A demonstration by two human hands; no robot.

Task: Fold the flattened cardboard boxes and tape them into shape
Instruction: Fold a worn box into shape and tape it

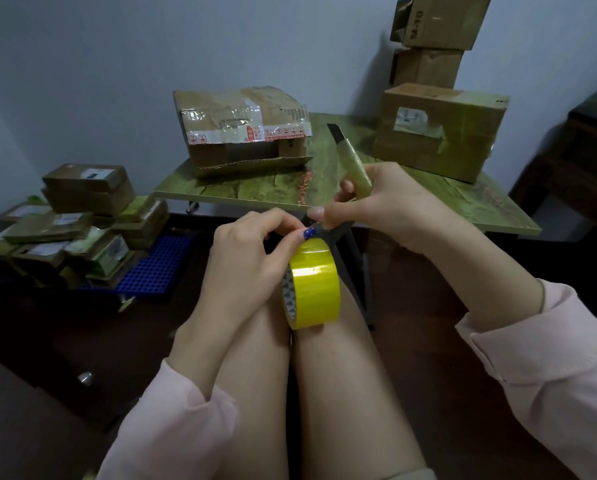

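Pinching at the top of the yellow tape roll (pixel 312 289), the left hand (pixel 252 251) likely lifted its end for cutting, while the right hand (pixel 387 202) gripped a utility knife (pixel 354 161) just above the roll. Knees braced the roll from below; beyond it, a cardboard box (pixel 245 129) sat on the counter (pixel 255 192).

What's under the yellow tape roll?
The yellow tape roll stands on edge on the person's bare knees. The left hand pinches its top; the right hand grips a utility knife. The contact spot is hidden.
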